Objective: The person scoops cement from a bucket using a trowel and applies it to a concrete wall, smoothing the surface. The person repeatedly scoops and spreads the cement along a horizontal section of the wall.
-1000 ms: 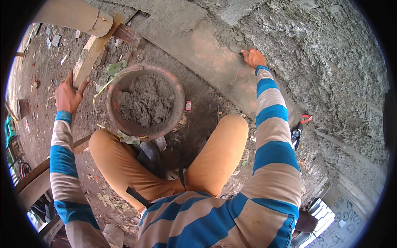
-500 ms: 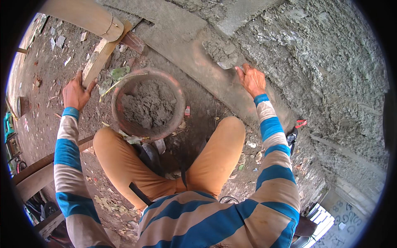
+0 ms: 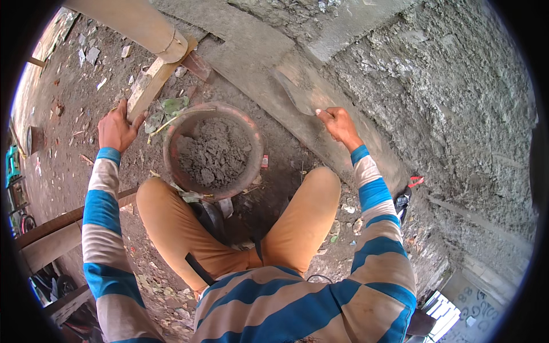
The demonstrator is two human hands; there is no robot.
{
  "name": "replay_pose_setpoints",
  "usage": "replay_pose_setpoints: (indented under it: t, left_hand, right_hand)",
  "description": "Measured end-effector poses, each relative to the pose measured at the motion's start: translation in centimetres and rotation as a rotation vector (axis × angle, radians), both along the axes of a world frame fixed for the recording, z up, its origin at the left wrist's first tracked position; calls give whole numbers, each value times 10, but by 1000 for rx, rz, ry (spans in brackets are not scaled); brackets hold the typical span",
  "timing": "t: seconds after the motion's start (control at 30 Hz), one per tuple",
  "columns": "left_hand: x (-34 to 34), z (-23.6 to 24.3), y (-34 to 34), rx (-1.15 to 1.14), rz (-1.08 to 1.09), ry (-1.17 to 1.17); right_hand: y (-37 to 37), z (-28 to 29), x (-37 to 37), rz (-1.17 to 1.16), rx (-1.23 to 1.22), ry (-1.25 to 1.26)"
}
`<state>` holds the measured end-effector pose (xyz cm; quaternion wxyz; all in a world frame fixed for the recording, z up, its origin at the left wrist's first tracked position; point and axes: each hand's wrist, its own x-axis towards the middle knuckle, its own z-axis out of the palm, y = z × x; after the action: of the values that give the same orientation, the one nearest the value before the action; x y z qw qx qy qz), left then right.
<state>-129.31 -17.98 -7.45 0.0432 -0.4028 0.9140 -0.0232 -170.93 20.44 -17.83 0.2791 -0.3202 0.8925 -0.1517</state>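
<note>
My right hand (image 3: 342,126) is closed around the handle of a trowel (image 3: 293,94). The trowel's grey blade is tilted and points up and left, over a mortar-smeared ledge (image 3: 251,57) at the foot of the rough wall. On the left, my left hand (image 3: 118,130) pinches the near end of a short wooden plank (image 3: 147,90) between thumb and fingers. Between my hands, in front of my knees, stands a round tub (image 3: 253,134) with a reddish rim. Lumpy grey mortar (image 3: 213,153) lies in it.
A thick bamboo post (image 3: 137,26) rests at the plank's far end, beside a piece of brick (image 3: 197,66). Rough grey plastered wall (image 3: 434,97) fills the right. Leaves (image 3: 173,105) and a thin stalk lie against the tub. Wooden beams (image 3: 54,246) cross at lower left.
The lump of mortar on the trowel is no longer on the blade. My right hand has turned the trowel and come slightly nearer. My left hand stays at the plank's end.
</note>
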Motion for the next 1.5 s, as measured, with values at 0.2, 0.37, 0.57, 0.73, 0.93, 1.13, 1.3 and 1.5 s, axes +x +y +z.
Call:
replay_pose_setpoints:
  t: [0.2,0.37,0.57,0.73,0.93,1.13,1.3,1.5]
  left_hand:
    - [-11,-6,0,-22,-50,48]
    - [-1,1,1,-3,-44,64]
    - [-5,0,-2,50,-6,3]
    - [4,-4,-2,-32,-46,57]
    - [-6,-8,-3,-27,-65,80]
    - [0,-10,-5,25,-22,30]
    - [5,-10,-7,-33,-70,48]
    - [11,-17,-11,-24,-60,-3]
  right_hand:
    - [2,-60,-64,-289,175,-150]
    - [-36,-1,-24,-212,86,-144]
    - [-64,45,41,233,-75,-87]
    - [-47,38,62,112,-56,-365]
    - [11,-74,-56,-74,56,128]
    - [6,-111,-128,-220,220,292]
    - [1,-78,-80,-93,252,514]
    - [11,-14,9,9,-82,573]
